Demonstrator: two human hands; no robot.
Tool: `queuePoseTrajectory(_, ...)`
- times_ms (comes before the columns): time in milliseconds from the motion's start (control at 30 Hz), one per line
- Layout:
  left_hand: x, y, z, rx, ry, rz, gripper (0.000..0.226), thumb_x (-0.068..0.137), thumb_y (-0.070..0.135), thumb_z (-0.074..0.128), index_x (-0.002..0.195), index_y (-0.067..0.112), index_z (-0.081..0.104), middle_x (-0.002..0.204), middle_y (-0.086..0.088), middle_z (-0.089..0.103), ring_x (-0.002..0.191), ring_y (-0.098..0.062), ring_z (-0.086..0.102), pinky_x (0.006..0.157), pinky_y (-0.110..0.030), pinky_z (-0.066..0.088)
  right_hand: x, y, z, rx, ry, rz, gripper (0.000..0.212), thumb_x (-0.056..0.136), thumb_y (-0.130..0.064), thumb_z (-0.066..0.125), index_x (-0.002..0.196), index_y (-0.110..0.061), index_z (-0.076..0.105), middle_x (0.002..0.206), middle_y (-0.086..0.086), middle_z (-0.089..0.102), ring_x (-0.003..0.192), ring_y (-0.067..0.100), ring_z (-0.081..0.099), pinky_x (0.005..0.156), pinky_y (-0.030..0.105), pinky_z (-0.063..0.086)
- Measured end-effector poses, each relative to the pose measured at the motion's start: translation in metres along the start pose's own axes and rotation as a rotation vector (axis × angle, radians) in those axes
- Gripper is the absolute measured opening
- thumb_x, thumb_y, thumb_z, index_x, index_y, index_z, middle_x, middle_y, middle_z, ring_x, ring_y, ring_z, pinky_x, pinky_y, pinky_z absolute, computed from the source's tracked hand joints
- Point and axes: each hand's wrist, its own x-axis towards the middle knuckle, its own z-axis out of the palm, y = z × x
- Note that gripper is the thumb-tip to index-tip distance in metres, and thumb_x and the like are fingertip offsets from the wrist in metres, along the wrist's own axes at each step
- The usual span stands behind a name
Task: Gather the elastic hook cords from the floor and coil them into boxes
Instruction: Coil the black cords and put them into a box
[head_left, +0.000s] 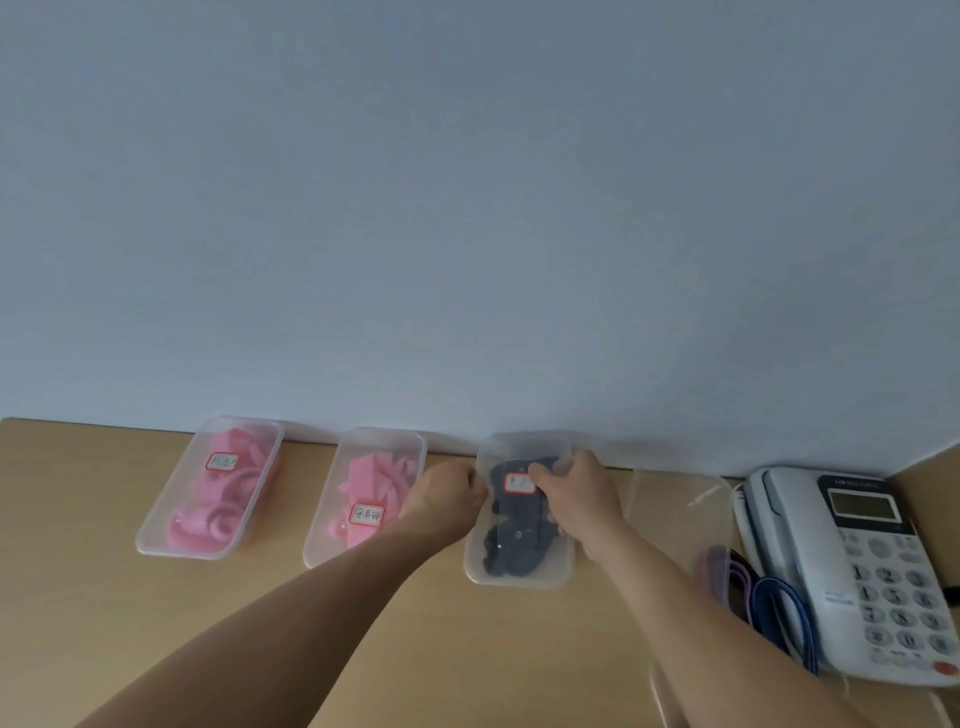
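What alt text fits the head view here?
Left hand and right hand grip a clear box of black cords on a wooden desk. Two boxes of pink straps sit to its left, a white telephone to the right.

Two arms in view, yours, both uncovered from lower frame edge to wrist. Your left forearm (291, 613): long, bare, tapering toward wrist. Your right forearm (701, 613): same, bare. Your left grip (447, 499): bare, knuckles showing. Your right grip (576, 493): bare, thumb and knuckles showing. Upper arms out of frame. Soft blur hides finer detail.
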Motion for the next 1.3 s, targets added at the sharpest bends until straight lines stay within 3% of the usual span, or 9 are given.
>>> queuePoseTrajectory(167, 0.007, -0.002, 0.008, -0.195, -0.035, -0.04, 0.028, 0.099, 0.017, 0.044, 0.082, 0.005, 0.062, 0.082, -0.011, 0.066, 0.068, -0.02, 0.054, 0.065, -0.033, 0.048, 0.004, 0.003, -0.005, -0.116, 0.037, -0.022, 0.028, 0.085, -0.045, 0.061, 0.086, -0.018, 0.055, 0.083, -0.002, 0.064, 0.075, 0.018, 0.061, 0.06, 0.031, 0.046)
queuePoseTrajectory(433, 0.008, -0.003, 0.017, -0.284, -0.045, -0.057, 0.018, 0.1, 0.023, 0.05, 0.088, 0.016, 0.061, 0.089, -0.005, 0.068, 0.082, -0.022, 0.067, 0.079, -0.038, 0.059, 0.002, 0.014, -0.008, 0.02, 0.079, -0.008, 0.028, 0.084, -0.041, 0.067, 0.08, -0.016, 0.054, 0.079, -0.002, 0.063, 0.07, 0.014, 0.06, 0.053, 0.027, 0.041)
queuePoseTrajectory(500, 0.007, 0.002, 0.018, -0.167, 0.031, -0.023, 0.019, 0.098, 0.023, 0.052, 0.113, 0.013, 0.059, 0.106, -0.003, 0.064, 0.093, -0.021, 0.061, 0.083, -0.032, 0.053, 0.003, 0.014, -0.007, 0.018, 0.07, -0.013, 0.028, 0.085, -0.04, 0.068, 0.08, -0.016, 0.053, 0.079, -0.002, 0.062, 0.07, 0.013, 0.059, 0.052, 0.025, 0.039)
queuePoseTrajectory(567, 0.005, 0.006, 0.024, 0.039, 0.142, 0.092, 0.048, 0.095, 0.021, 0.052, 0.141, 0.014, 0.04, 0.133, -0.004, 0.049, 0.116, -0.022, 0.05, 0.096, -0.033, 0.043, 0.004, 0.015, -0.007, 0.003, 0.076, -0.031, 0.03, 0.085, -0.041, 0.069, 0.078, -0.016, 0.052, 0.077, -0.002, 0.061, 0.068, 0.013, 0.057, 0.051, 0.026, 0.037)
queuePoseTrajectory(733, -0.011, 0.024, 0.045, 0.408, 0.181, 0.475, 0.061, 0.098, 0.021, 0.027, 0.154, 0.001, 0.015, 0.16, -0.016, 0.017, 0.151, -0.033, 0.006, 0.122, -0.035, 0.0, 0.003, 0.016, -0.01, -0.01, 0.09, -0.056, 0.029, 0.081, -0.038, 0.072, 0.075, -0.017, 0.053, 0.072, -0.003, 0.06, 0.064, 0.01, 0.055, 0.051, 0.027, 0.034)
queuePoseTrajectory(833, -0.016, 0.03, 0.053, 0.411, 0.118, 0.455, 0.074, 0.092, 0.033, -0.004, 0.152, -0.007, 0.014, 0.162, -0.023, 0.006, 0.151, -0.039, -0.004, 0.12, -0.038, -0.012, 0.003, 0.016, -0.01, -0.024, 0.076, -0.055, 0.029, 0.08, -0.04, 0.071, 0.079, -0.015, 0.057, 0.074, -0.003, 0.063, 0.068, 0.011, 0.059, 0.055, 0.027, 0.04)
queuePoseTrajectory(933, -0.014, 0.031, 0.06, 0.404, 0.2, 0.454, 0.066, 0.097, 0.033, 0.02, 0.139, -0.011, 0.045, 0.15, -0.028, 0.038, 0.143, -0.04, 0.031, 0.116, -0.049, 0.032, 0.005, 0.017, -0.013, -0.032, 0.099, -0.054, 0.032, 0.077, -0.044, 0.073, 0.079, -0.018, 0.054, 0.074, -0.007, 0.061, 0.068, 0.006, 0.057, 0.055, 0.023, 0.04)
queuePoseTrajectory(1100, -0.007, 0.02, 0.071, 0.423, 0.134, 0.453, 0.076, 0.093, 0.056, 0.001, 0.149, 0.007, -0.016, 0.156, -0.009, -0.029, 0.143, -0.021, -0.036, 0.115, -0.032, -0.028, 0.01, 0.017, -0.021, -0.154, 0.131, -0.039, 0.028, 0.086, -0.046, 0.063, 0.082, -0.02, 0.054, 0.073, -0.012, 0.056, 0.073, 0.019, 0.054, 0.06, 0.029, 0.034)
queuePoseTrajectory(1300, -0.004, 0.019, 0.074, 0.441, 0.153, 0.466, 0.076, 0.093, 0.059, -0.001, 0.148, 0.011, -0.02, 0.157, -0.009, -0.031, 0.141, -0.02, -0.041, 0.113, -0.033, -0.031, 0.011, 0.008, -0.024, -0.524, 0.19, -0.114, 0.033, 0.095, -0.047, 0.045, 0.084, -0.019, 0.058, 0.082, 0.001, 0.064, 0.077, 0.027, 0.058, 0.062, 0.03, 0.036)
